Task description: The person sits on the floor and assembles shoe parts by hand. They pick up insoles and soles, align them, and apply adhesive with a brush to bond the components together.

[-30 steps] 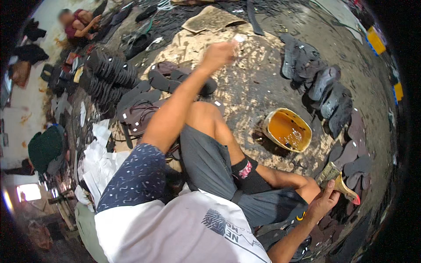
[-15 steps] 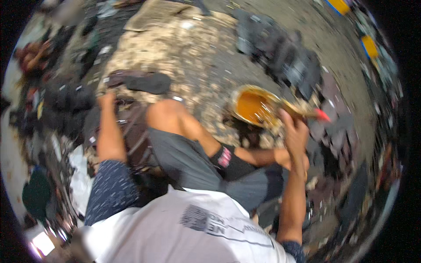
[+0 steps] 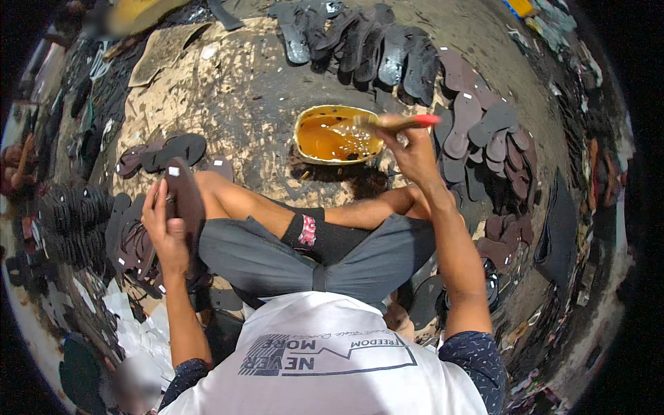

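I sit cross-legged on a stained floor. My left hand grips a dark brown sandal sole held upright beside my left knee. My right hand holds a brush with a wooden handle and red tip; its bristles hang over the rim of a yellow bowl filled with amber glue. The bowl stands on the floor just in front of my shins.
Rows of dark soles lie beyond the bowl, and brown ones spread to the right. Stacks of black soles and loose pairs lie on the left. White sheets sit by my left hip.
My left hand came back from far ahead and now holds a sole by my knee. My right hand rose from the floor at my right and brought the brush to the glue bowl.
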The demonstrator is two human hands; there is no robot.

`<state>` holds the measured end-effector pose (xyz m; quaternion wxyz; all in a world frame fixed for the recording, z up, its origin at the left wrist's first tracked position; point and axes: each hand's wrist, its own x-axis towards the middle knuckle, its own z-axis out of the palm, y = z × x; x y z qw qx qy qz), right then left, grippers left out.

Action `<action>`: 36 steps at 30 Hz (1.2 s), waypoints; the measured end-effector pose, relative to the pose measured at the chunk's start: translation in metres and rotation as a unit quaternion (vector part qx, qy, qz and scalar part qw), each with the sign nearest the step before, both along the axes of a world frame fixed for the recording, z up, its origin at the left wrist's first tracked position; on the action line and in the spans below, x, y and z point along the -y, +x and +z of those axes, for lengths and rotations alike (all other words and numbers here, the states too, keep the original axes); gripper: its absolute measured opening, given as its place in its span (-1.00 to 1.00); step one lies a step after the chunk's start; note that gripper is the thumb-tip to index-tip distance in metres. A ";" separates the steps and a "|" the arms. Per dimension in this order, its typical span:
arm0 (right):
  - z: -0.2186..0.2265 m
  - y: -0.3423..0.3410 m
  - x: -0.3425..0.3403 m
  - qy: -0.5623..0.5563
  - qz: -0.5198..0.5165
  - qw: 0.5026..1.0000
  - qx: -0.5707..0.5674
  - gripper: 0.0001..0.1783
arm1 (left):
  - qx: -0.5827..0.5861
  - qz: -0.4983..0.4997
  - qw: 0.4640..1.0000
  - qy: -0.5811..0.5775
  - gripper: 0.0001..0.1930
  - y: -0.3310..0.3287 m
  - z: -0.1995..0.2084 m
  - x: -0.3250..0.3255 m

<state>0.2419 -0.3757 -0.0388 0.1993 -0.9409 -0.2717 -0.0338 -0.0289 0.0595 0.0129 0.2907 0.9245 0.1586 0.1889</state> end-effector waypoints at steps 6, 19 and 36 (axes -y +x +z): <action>0.073 -0.015 0.009 0.350 -0.233 0.900 -0.118 -0.63 | 0.024 0.010 1.000 0.000 -0.14 0.034 0.030 0.032; 0.079 -0.111 -0.168 0.262 0.102 0.954 0.100 -0.69 | 0.192 -0.064 0.581 -0.788 -0.38 0.059 0.029 0.152; 0.103 -0.086 -0.084 0.526 -0.110 0.797 -0.276 -0.61 | -0.005 -0.038 0.603 -0.797 -0.02 -0.013 0.011 0.164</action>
